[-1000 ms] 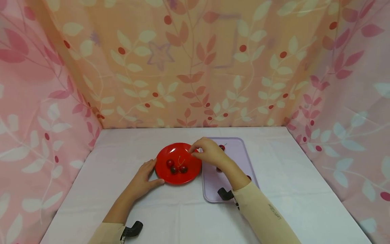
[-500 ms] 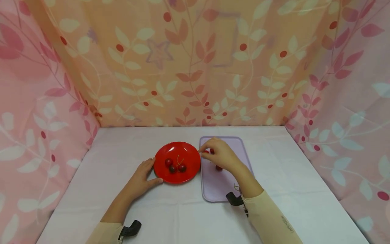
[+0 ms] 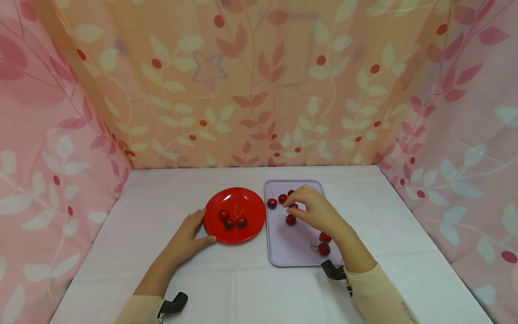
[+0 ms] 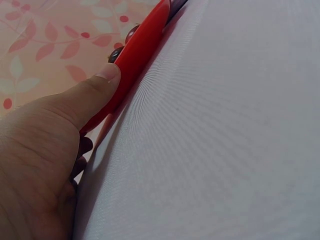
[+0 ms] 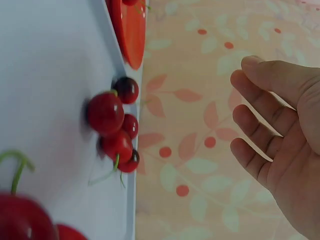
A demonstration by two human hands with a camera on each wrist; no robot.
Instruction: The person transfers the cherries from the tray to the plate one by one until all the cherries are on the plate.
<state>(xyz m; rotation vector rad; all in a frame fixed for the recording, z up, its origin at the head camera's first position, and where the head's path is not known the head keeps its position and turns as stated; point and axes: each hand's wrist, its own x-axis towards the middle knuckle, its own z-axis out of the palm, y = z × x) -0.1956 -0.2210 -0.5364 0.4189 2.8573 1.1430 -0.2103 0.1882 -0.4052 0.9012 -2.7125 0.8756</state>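
My left hand rests at the left rim of a red plate, its thumb against the plate's outer wall in the left wrist view. Three dark red cherries, stems showing on some, lie on the plate. Over the lilac tray hovers my right hand, fingers loosely bent and nothing between thumb and fingertips. Below its fingertips is a stemmed cherry; another cherry sits at the tray's left edge. The right wrist view has the empty right hand apart from the clustered cherries.
Several cherries are spread over the tray, with a pair, including a stemmed cherry, near its front right. Tray and plate stand side by side on a white cloth. A patterned curtain encloses the back and sides.
My right hand has moved rightward from over the plate's right rim to over the tray. A cherry that was by its fingertips now lies apart at the tray's left edge. The left hand stays put.
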